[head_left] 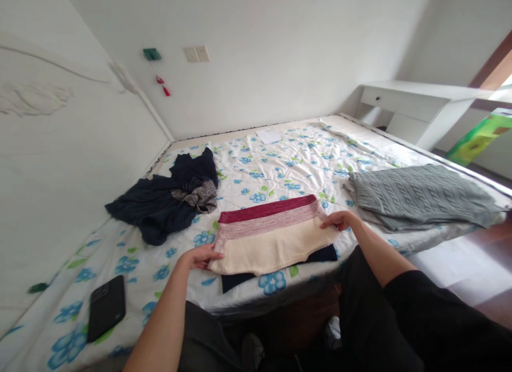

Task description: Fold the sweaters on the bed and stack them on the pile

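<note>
Beneath the knitwear (276, 241) gripped by left fingers (208, 251) and right fingers (331, 220), mostly hidden navy cloth (326, 254).

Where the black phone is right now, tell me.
In the head view, the black phone lies at lower left on the floral sheet, left of the person's left forearm and nearer the camera than the dark clothes.

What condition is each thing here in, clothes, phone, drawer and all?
Striped knit: laid flat, apparently folded, held at its sides by left hand and right hand
Gray cable knit: folded
Dark clothing: crumpled
Phone: lying flat, camera side up
Desk drawer: shut
Bedsheet: spread, wrinkled
Wall sockets: nothing plugged in
</note>
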`<act>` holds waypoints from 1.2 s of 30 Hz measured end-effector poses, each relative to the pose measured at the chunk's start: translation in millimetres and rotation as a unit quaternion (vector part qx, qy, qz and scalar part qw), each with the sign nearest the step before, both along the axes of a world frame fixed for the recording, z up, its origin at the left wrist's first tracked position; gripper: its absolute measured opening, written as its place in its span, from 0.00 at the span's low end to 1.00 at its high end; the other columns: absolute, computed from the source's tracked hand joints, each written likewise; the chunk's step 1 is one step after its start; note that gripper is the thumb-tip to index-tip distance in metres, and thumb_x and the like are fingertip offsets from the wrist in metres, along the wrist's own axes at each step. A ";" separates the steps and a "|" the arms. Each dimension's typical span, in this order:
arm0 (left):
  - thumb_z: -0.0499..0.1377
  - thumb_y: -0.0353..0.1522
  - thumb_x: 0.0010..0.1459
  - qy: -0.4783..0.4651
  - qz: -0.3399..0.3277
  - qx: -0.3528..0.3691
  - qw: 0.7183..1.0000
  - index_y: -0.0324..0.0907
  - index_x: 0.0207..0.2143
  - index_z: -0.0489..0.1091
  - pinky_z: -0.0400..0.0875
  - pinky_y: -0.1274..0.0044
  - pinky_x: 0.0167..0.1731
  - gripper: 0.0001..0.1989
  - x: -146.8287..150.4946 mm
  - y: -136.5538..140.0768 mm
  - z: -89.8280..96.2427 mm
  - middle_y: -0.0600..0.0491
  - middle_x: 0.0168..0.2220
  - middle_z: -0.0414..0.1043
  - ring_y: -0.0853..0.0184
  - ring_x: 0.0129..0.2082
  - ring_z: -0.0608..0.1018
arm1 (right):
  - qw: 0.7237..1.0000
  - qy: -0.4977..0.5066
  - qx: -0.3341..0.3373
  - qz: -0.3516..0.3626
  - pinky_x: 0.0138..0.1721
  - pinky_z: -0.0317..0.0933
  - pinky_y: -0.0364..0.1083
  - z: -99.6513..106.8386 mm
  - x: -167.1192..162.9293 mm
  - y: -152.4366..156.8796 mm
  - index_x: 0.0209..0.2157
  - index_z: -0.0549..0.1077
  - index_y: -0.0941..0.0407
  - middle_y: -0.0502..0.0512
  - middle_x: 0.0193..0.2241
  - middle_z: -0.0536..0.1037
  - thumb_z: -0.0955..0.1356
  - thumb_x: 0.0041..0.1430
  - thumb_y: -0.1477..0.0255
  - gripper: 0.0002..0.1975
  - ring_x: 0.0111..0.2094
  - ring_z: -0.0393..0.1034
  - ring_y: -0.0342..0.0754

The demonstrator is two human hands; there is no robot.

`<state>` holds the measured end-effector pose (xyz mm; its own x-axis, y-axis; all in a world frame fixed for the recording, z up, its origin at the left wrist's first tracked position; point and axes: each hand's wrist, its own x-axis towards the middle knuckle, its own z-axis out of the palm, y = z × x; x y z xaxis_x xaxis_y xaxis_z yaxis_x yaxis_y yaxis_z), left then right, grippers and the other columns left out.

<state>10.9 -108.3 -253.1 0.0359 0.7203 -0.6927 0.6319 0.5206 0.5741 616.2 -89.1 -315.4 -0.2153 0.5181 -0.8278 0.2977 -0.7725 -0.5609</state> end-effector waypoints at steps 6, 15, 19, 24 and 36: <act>0.85 0.52 0.25 0.013 -0.091 -0.112 0.989 0.46 0.30 0.79 0.80 0.73 0.31 0.33 -4.9 -52.2 0.7 0.41 0.39 0.88 0.53 0.37 0.88 | 0.996 -0.057 0.000 0.073 0.37 0.82 0.45 10.2 2.9 -52.7 0.36 0.79 0.58 0.57 0.32 0.86 0.87 0.46 0.72 0.20 0.33 0.85 0.50; 0.81 0.60 0.27 0.057 -0.114 -0.082 0.988 0.45 0.24 0.74 0.70 0.75 0.25 0.35 16.4 -83.2 -13.7 0.46 0.28 0.82 0.65 0.24 0.76 | 0.984 -0.109 0.041 0.132 0.20 0.66 0.36 7.3 -8.2 -88.2 0.29 0.77 0.56 0.55 0.24 0.82 0.86 0.48 0.63 0.20 0.21 0.73 0.43; 0.81 0.61 0.26 0.100 -0.125 -0.053 0.986 0.45 0.23 0.69 0.70 0.74 0.25 0.37 -1.2 -82.4 -12.8 0.52 0.22 0.74 0.67 0.20 0.72 | 0.985 -0.123 0.084 0.092 0.21 0.65 0.38 4.6 5.7 -88.5 0.32 0.77 0.54 0.50 0.22 0.79 0.87 0.41 0.63 0.23 0.21 0.72 0.43; 0.79 0.61 0.20 0.137 -0.128 -0.045 0.981 0.47 0.21 0.67 0.66 0.73 0.22 0.38 -8.3 -81.9 -14.5 0.53 0.19 0.72 0.65 0.18 0.70 | 0.974 -0.188 0.069 0.105 0.19 0.59 0.39 -2.1 19.4 -86.4 0.27 0.77 0.53 0.51 0.20 0.77 0.87 0.36 0.64 0.22 0.18 0.67 0.43; 0.67 0.44 0.49 0.093 -0.200 0.256 0.941 0.46 0.31 0.72 0.67 0.74 0.36 0.13 31.7 -84.6 -9.9 0.55 0.29 0.72 0.60 0.33 0.75 | 0.865 -0.243 0.408 0.161 0.34 0.63 0.42 4.0 2.2 -93.9 0.30 0.81 0.54 0.52 0.28 0.82 0.81 0.50 0.70 0.08 0.33 0.75 0.49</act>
<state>42.6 -192.9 -263.1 0.2876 0.9158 -0.2805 0.8332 -0.0949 0.5447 618.4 -182.9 -311.4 -0.1855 0.9512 -0.2466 0.7779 -0.0112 -0.6283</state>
